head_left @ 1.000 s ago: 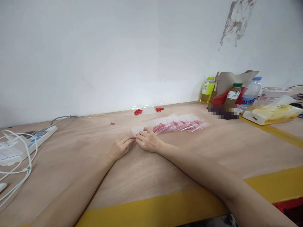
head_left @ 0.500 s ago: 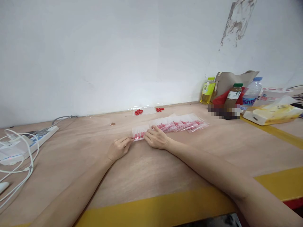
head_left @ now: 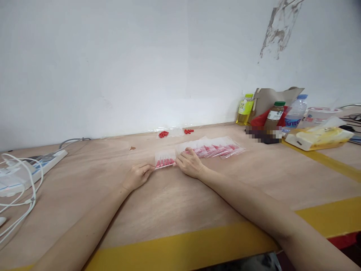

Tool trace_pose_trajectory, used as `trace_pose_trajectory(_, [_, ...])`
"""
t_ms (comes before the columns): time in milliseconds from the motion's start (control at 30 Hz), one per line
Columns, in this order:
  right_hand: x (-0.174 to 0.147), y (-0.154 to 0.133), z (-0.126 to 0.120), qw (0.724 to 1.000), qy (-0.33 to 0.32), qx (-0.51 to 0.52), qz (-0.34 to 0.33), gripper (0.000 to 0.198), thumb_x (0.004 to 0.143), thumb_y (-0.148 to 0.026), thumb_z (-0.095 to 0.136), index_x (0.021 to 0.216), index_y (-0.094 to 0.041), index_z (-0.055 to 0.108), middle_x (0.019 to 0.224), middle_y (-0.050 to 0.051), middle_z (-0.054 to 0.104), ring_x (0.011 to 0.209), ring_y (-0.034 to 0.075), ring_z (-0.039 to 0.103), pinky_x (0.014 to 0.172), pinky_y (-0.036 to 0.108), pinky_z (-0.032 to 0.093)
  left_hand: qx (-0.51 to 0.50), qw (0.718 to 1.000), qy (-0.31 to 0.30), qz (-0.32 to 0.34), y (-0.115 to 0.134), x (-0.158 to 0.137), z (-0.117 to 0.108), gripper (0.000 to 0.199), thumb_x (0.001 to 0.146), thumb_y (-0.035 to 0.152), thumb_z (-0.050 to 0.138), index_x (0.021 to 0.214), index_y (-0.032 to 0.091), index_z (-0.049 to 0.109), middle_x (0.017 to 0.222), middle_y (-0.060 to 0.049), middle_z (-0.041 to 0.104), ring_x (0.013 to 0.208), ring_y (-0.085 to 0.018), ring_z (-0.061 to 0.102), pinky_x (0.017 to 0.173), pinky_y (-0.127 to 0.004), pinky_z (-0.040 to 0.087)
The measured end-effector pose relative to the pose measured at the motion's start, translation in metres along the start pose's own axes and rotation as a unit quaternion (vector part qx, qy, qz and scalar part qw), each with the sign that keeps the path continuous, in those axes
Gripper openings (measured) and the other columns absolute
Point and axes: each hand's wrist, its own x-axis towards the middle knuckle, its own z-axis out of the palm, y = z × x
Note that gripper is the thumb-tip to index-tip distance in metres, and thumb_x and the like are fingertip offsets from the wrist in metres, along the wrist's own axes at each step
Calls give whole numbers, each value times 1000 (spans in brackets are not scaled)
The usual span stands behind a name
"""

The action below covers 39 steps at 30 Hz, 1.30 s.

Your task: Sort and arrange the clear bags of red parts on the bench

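A small clear plastic bag (head_left: 165, 159) with several red pieces in a row lies on the table between my hands. My left hand (head_left: 138, 176) pinches its near left corner. At the bag's right corner, the fingers of my right hand (head_left: 189, 162) are closed on the edge. Just beyond my right hand, a fanned row of similar clear bags (head_left: 217, 146) with red contents stretches to the right. Two groups of loose red pieces, one on the left (head_left: 163, 134) and one on the right (head_left: 188, 131), rest on clear plastic near the wall.
On the left are a white power strip (head_left: 53, 162) and tangled white cables (head_left: 35, 188). At the back right stand a yellow-green bottle (head_left: 244, 109), a brown drink bottle (head_left: 275, 114), a water bottle (head_left: 296, 111) and a tissue pack (head_left: 318, 137). Yellow tape (head_left: 180, 246) runs along the near edge.
My right hand has shifted slightly right along the bag's near edge, so more of the red row shows. My left hand still holds the left corner. The view has moved a little.
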Motion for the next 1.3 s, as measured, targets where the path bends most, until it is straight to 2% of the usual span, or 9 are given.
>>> trace_pose_trajectory(100, [-6,10,-6,998,-30,60,3,32,85,-41,43,76,-15,58,77,6,60,78,17,47,84,38,24,-8,999,-34,-20,7,4,-11,19,79,32,50,91,19,57,92,-4,62,84,-17,58,76,-29,47])
trace_pose_trajectory(200, [-16,30,-19,993,-50,102,40,36,80,-49,47,85,-16,58,85,7,60,86,19,47,83,37,25,15,997,-45,-59,21,15,-17,42,76,42,51,110,17,49,110,-8,55,102,-23,50,88,-36,41])
trace_pose_trajectory(267, [-23,45,-29,987,-59,124,78,34,79,-47,48,88,-16,58,88,8,59,88,20,47,82,36,27,29,994,-75,-70,32,24,-13,47,80,45,46,119,19,44,121,-9,48,113,-24,42,95,-39,35])
trace_pose_trajectory(400, [-38,67,-37,974,-75,157,143,27,74,-33,54,96,-19,59,99,7,57,93,20,47,83,36,27,21,974,-208,-82,43,41,6,52,84,54,34,129,29,35,137,-5,31,127,-28,22,102,-46,21])
trace_pose_trajectory(533, [-47,72,-29,959,-104,179,194,36,71,-21,51,106,-23,57,113,7,52,99,20,48,85,36,28,8,957,-262,-126,31,39,12,53,85,57,26,130,30,34,139,-5,29,128,-26,22,103,-44,22])
trace_pose_trajectory(833, [-39,63,-21,958,-110,172,201,28,75,-23,52,101,-25,61,99,4,59,89,17,53,82,36,28,101,976,-152,-121,-29,0,-17,40,85,49,35,112,26,53,120,-7,51,111,-25,46,88,-41,40])
trace_pose_trajectory(933, [-36,57,-16,959,-87,167,212,20,79,-20,49,89,-25,66,90,2,61,83,14,54,79,34,30,92,984,-98,-114,-11,13,-9,36,85,46,37,104,23,57,114,-7,53,109,-24,46,89,-41,39])
trace_pose_trajectory(1133, [-25,37,-7,947,-36,279,158,19,82,-15,47,88,-17,65,86,5,61,80,13,55,72,26,40,-7,998,-47,-49,44,49,22,39,80,35,52,114,17,48,112,-9,52,102,-21,51,89,-34,42])
trace_pose_trajectory(1300, [-16,20,-4,914,-30,378,143,18,82,-19,49,89,-17,66,84,5,62,77,11,57,72,24,44,9,1000,-17,12,34,46,33,24,83,26,47,105,16,53,101,-8,57,93,-19,56,81,-32,48])
